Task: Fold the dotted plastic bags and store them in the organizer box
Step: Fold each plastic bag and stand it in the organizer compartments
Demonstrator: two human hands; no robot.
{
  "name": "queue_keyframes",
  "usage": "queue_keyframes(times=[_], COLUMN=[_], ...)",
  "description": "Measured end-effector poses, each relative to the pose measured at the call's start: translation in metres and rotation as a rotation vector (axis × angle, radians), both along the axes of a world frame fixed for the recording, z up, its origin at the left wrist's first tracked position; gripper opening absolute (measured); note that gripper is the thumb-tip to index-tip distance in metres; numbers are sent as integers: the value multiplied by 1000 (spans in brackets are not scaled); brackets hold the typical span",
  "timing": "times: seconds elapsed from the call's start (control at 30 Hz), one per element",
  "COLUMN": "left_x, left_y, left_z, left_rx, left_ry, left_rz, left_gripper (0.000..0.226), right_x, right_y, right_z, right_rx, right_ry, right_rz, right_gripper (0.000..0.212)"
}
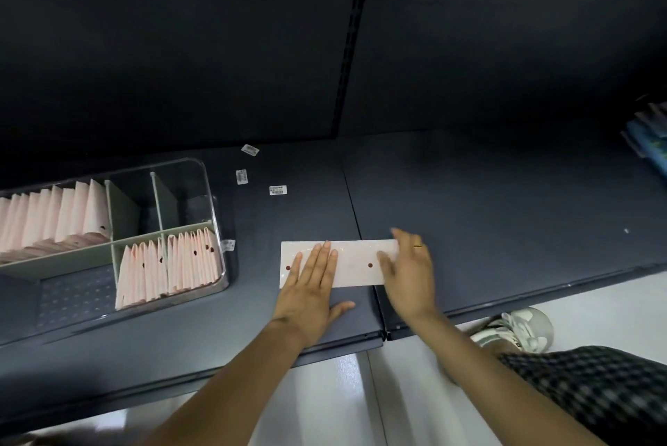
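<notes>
A dark shelf (505, 214) carries everything here. At its left stands a clear organizer box (202, 185) with dividers, several compartments packed with upright folded pink bags (54, 218). Just right of the box, a dotted plastic bag (355, 263) lies flat as a long folded strip. The left hand (310, 286) presses its left part with straight, flat fingers, gripping nothing. The right hand (409, 268), slightly blurred, lies over the strip's right end, fingers relaxed. Three small labels (278, 190) lie behind.
</notes>
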State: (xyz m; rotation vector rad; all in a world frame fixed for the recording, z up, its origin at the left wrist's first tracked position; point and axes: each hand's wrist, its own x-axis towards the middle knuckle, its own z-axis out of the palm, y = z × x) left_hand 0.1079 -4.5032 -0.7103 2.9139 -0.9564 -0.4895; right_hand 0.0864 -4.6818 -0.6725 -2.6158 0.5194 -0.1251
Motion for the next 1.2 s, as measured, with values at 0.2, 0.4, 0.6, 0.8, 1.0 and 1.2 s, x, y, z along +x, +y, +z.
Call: queue_keyframes(times=[0.2,0.4,0.6,0.8,1.0,1.2], left_x=[0,8,14,-14,-41,-55], left_y=[2,14,19,15,29,72], left_z=[-1,-1,5,25,23,26], left_rx=[-18,-56,-97,-378,-379,-534], left_ry=[12,9,-7,-270,-276,-66], left_rz=[-25,-111,-126,-131,-30,45], left_gripper=[83,84,79,50,51,45], right_x=[6,-17,-25,-29,-59,-60], right_y=[33,-17,-43,-29,34,39], right_z=[-20,-27,0,15,34,38], right_rx=[-94,-292,-402,-622,-454,17], right_ry=[191,260,182,-83,-141,243], right_rz=[616,655,685,831,957,1066], right_gripper=[56,73,55,16,15,85])
